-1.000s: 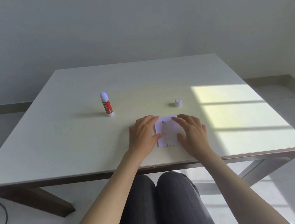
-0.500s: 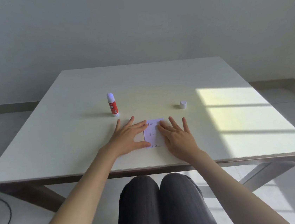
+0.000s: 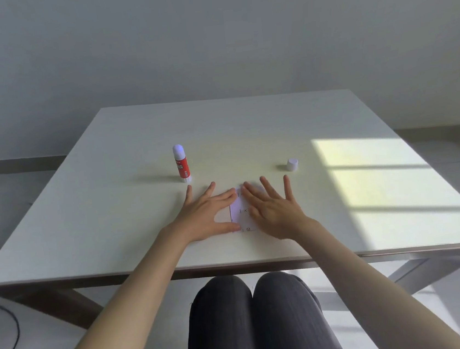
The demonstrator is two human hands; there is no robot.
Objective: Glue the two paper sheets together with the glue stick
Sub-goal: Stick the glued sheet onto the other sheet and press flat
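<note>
A small white paper sheet (image 3: pixel 240 212) with faint printed marks lies flat near the table's front edge. A second sheet's edge (image 3: pixel 223 216) shows to its left under my palm. My left hand (image 3: pixel 206 215) lies flat on the left part with fingers spread. My right hand (image 3: pixel 274 208) presses flat on the right part, fingers spread too. The red and white glue stick (image 3: pixel 181 164) stands upright beyond my left hand, uncapped. Its white cap (image 3: pixel 292 164) sits apart beyond my right hand.
The white table (image 3: pixel 245 121) carries a sunlit patch (image 3: pixel 372 175) on its right side. A grey wall stands behind it. My dark-trousered knees (image 3: pixel 253 315) are under the front edge. A black cable (image 3: pixel 8 328) runs on the floor at left.
Both hands have flattened and spread their fingers over the paper. My left hand has slid left, uncovering a second sheet edge; the view has shifted slightly.
</note>
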